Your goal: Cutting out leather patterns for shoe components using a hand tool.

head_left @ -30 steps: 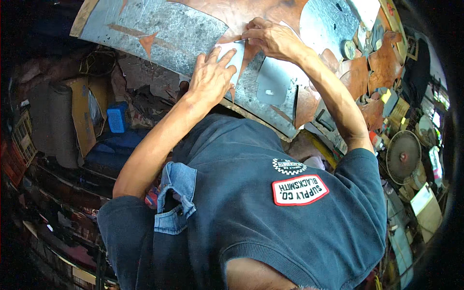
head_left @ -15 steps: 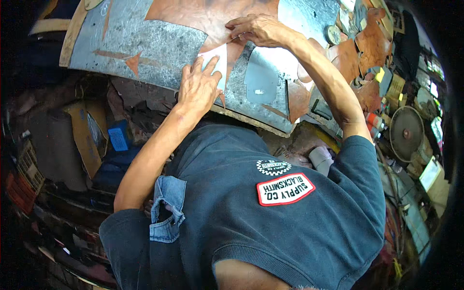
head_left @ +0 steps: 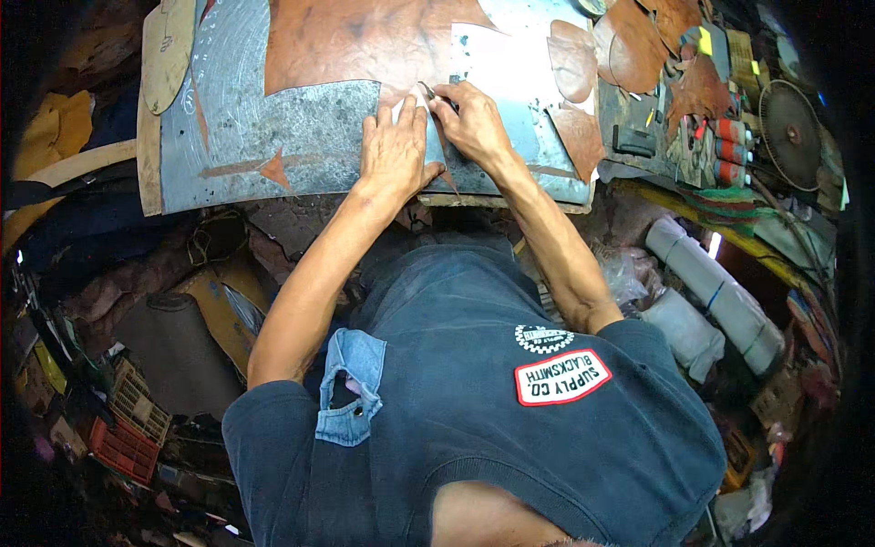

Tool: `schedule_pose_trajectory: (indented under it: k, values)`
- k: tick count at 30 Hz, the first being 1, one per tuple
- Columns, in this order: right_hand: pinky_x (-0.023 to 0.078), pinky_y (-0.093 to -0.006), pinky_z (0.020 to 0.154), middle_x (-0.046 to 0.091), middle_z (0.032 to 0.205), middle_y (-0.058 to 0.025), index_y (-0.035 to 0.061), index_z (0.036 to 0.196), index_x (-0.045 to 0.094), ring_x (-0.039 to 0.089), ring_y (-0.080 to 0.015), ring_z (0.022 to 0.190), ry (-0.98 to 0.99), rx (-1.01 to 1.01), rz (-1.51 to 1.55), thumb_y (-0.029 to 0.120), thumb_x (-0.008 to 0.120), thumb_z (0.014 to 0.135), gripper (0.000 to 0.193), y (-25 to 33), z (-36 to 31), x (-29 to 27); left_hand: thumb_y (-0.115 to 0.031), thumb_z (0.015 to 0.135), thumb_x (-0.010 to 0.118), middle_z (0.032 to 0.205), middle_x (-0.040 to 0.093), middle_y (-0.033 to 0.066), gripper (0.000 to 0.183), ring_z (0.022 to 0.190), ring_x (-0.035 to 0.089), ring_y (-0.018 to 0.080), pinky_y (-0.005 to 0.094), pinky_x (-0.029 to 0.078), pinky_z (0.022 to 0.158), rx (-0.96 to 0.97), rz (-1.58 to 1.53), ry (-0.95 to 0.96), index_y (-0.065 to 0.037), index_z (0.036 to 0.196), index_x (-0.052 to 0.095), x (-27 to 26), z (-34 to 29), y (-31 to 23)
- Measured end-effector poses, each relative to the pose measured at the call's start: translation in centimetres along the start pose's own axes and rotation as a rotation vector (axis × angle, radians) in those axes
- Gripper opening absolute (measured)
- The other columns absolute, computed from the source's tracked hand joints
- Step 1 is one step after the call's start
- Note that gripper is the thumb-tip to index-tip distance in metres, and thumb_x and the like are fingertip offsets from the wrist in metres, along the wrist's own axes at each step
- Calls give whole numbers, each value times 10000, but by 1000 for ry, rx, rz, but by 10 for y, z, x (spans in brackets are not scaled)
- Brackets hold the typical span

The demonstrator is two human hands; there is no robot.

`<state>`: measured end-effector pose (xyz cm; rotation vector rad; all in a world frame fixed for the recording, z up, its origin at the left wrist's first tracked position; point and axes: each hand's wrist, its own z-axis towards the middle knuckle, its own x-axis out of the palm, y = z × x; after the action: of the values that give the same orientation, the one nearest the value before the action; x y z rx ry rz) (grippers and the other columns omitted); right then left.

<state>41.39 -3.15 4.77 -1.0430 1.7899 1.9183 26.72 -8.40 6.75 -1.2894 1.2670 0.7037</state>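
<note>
A large sheet of brown leather lies over the far part of the metal-topped table. My left hand is laid flat with its fingers stretched forward, pressing a white template onto the leather's near part. Most of that template is hidden under the hand. Just to its right, my right hand is closed in a pinch around a small, slim dark tool. The tool's tip is by the template's edge; its exact kind is too small to make out. A narrow leather tail shows between my hands.
Leather scraps and cut leather pieces lie on the table. Farther right are a black block-like object, red-and-grey cylinders and a round fan. A wooden board is at the far left.
My right hand has come nearer to my body, beside the left fingertips, and its fingers are drawn together. My left hand stays flat on the template. The whole view has shifted.
</note>
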Motion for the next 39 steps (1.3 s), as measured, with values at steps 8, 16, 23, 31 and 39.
schedule_pose_trajectory:
  k: [8, 16, 23, 31, 39]
  values:
    - [500, -449, 841, 646, 954, -232, -13, 1057, 685, 626, -392, 930, -23, -41, -59, 171, 588, 875, 276, 2, -2, 7, -433, 637, 842, 1417, 460, 158, 927, 1201, 471, 351, 454, 419, 917, 13, 7, 27, 4, 1366, 472, 4, -2, 4]
    - [515, -457, 828, 636, 945, -260, -13, 1051, 687, 635, -403, 913, 34, -8, -134, 154, 586, 859, 273, 13, 0, 4, -459, 634, 840, 1425, 456, 146, 916, 1207, 469, 340, 452, 415, 926, 25, 3, 29, -6, 1350, 491, 6, -2, 8]
    - [514, -466, 831, 642, 1006, -302, -31, 1044, 681, 631, -425, 942, 31, 37, -33, 162, 584, 858, 285, 10, -16, 0, -461, 634, 840, 1426, 465, 133, 855, 1230, 462, 332, 458, 406, 950, 31, 23, 16, -33, 1311, 541, 9, 0, 8]
    - [485, -450, 888, 645, 1002, -292, -59, 1036, 675, 621, -423, 970, 65, 233, -3, 163, 597, 861, 293, 27, -73, -9, -515, 674, 792, 1416, 476, 155, 829, 1148, 504, 344, 461, 423, 892, 72, 78, -34, -10, 1292, 565, 14, 0, 11]
    - [481, -470, 819, 640, 905, -281, -66, 942, 670, 611, -430, 890, -47, 223, 7, 126, 612, 854, 218, 34, -119, -3, -552, 664, 785, 1436, 468, 149, 868, 1165, 502, 364, 476, 413, 910, 87, 85, -24, -5, 1300, 564, 12, 0, 12]
